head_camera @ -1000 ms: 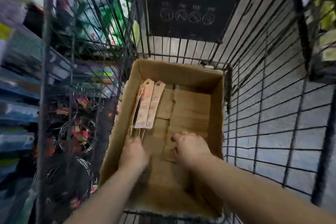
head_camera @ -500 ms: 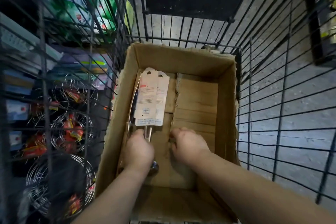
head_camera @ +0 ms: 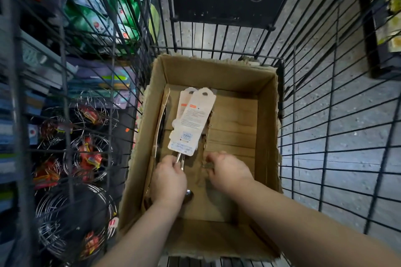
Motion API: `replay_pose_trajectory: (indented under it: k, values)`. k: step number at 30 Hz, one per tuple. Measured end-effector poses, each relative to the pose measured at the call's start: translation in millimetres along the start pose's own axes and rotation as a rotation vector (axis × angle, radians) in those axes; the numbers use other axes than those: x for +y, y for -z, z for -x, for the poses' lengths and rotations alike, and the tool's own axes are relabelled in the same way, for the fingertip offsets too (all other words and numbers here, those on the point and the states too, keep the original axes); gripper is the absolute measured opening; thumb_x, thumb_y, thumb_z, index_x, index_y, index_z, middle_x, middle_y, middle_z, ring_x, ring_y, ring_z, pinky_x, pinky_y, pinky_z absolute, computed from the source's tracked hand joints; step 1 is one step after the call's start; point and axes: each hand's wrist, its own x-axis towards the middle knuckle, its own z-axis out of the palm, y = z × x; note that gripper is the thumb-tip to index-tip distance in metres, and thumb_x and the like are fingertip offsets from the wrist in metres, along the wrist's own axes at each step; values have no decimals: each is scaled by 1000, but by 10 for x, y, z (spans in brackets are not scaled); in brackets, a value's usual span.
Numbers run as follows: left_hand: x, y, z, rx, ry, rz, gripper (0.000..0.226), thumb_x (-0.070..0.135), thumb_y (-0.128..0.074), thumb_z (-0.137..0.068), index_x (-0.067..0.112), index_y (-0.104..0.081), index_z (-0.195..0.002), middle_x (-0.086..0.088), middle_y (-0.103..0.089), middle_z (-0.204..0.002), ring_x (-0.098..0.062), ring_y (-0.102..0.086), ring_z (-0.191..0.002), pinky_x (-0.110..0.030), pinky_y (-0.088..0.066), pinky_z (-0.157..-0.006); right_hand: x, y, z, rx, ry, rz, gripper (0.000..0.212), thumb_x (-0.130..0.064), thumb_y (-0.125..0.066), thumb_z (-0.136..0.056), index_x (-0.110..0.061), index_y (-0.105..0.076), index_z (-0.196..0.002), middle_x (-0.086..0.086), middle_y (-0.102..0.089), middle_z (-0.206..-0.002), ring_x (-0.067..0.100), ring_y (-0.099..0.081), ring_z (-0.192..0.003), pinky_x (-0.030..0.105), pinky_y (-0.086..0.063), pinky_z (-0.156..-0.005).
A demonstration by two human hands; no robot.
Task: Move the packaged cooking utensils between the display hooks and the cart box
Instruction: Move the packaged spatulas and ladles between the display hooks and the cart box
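Utensils lie in the left half of the box, which sits on the floor of the cart. We see the cart as black wire mesh. The box is open cardboard with a torn rim. Outside the cart's left side hang wire rings with red labels. Two carded packs overlap, card ends pointing away from us. A third pack stands on edge against the box's left wall. The left hand is wrapped round the metal handles just below the cards. The right hand is just beside it, fingers curled down onto the box floor. We cannot tell whether it grips anything.
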Motion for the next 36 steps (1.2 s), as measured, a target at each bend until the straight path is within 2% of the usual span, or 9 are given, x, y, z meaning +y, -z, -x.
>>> replay_pose_trajectory:
  k: [5, 9, 12, 15, 19, 23, 27, 30, 36]
  values:
    - [148, 226, 240, -104, -39, 264, 20, 22, -46, -94, 17, -61, -105, -16, -66, -93, -38, -61, -90, -49, -51, -83, 44, 198, 184, 30, -28, -129, 41, -20, -56, -91, -27, -49, -131, 0, -55, -128, 19, -55, -113, 34, -51, -93]
    - [328, 369, 405, -230, 23, 508, 19, 13, -46, -95, 10, -64, -94, -5, -57, -65, -21, -55, -56, -30, -49, -55, -84, 332, 301, 71, 25, -559, 30, -32, -46, -97, -14, -65, -112, 6, -67, -108, 21, -61, -101, 33, -49, -90]
    - [473, 396, 496, -304, 61, 618, 20, 7, -44, -95, 1, -64, -95, -6, -56, -61, -11, -52, -44, -18, -40, -39, -206, 376, 345, 11, 34, -888, 29, -30, -51, -95, -8, -68, -87, 2, -66, -67, 15, -63, -62, 29, -52, -62]
    - [541, 389, 521, -378, 78, 655, 22, 6, -43, -96, 7, -65, -95, -8, -63, -69, -10, -59, -51, -19, -46, -43, -206, 352, 375, -1, -5, -1029, 19, -22, -59, -92, -9, -67, -80, 0, -55, -49, 15, -52, -40, 26, -45, -43]
    - [486, 336, 423, -470, -14, 466, 23, 9, -49, -93, 17, -68, -82, -4, -67, -77, -13, -61, -71, -22, -50, -63, -68, 301, 375, 139, -62, -1006, 12, -21, -65, -87, -14, -73, -83, -5, -64, -64, 8, -60, -61, 22, -51, -59]
    - [483, 216, 291, -380, -165, 108, 31, 16, -54, -88, 22, -63, -58, 7, -58, -57, -9, -53, -57, -19, -33, -46, 22, 222, 374, 200, -53, -938, 13, -24, -64, -87, -29, -71, -77, -6, -69, -74, 5, -64, -71, 24, -54, -67]
    - [464, 168, 49, -178, -110, 0, 17, 12, -53, -86, 21, -63, -75, 3, -61, -85, -6, -50, -66, -10, -38, -55, 142, 229, 275, 336, -150, -960, 19, -29, -60, -90, -33, -66, -73, -10, -69, -75, 2, -65, -73, 20, -51, -63]
    - [329, 102, -152, -172, -45, -84, 23, 10, -56, -86, 8, -60, -108, -11, -57, -118, -22, -56, -95, -26, -43, -80, 247, 235, 202, 368, -194, -926, 22, -30, -59, -91, -34, -63, -70, -12, -68, -76, 4, -65, -77, 27, -56, -71]
    - [94, -167, -279, -191, 45, -198, 50, 16, -62, -84, 17, -38, -128, -10, -62, -113, -31, -61, -99, -37, -51, -78, 362, 63, 89, 362, -284, -966, 18, -29, -57, -92, -34, -62, -74, -7, -70, -87, 9, -67, -85, 37, -57, -82]
